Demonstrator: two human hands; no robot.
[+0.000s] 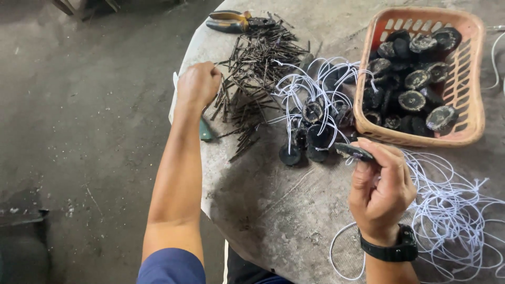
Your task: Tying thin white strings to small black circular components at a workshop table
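- Bench [273, 210]: round, grey, rough and stained surface; carries everything below. Both hands work above it, forearms reaching in from the near edge.
- Basket [470, 79]: orange plastic, slotted walls, just beyond the right hand; filled with dark round discs [412, 100] with pale, crusted faces.
- Loose white cords [452, 210]: a tangled heap lying just to the right of the right hand and wrist, reaching to the bench edge.
- Pile of dark nails [258, 68]: thin, rusty, scattered just right of the left hand and beyond it.
- Corded discs [315, 126]: a small cluster of dark discs already carrying white cord loops, between the two hands, touching the basket's near-left corner.
- Pliers [236, 22]: yellow and dark handles, at the far end of the nail pile, well beyond the left hand.
- Left hand [197, 84]: curled into a loose fist at the nail pile's edge, fingertips pinched; what they grip is too small to tell. A green object [205, 131] lies partly hidden under the wrist.
- Right hand [381, 189]: black watch on wrist; thumb and fingers closed on one dark disc [353, 151], held flat just above the bench, near the basket's front.
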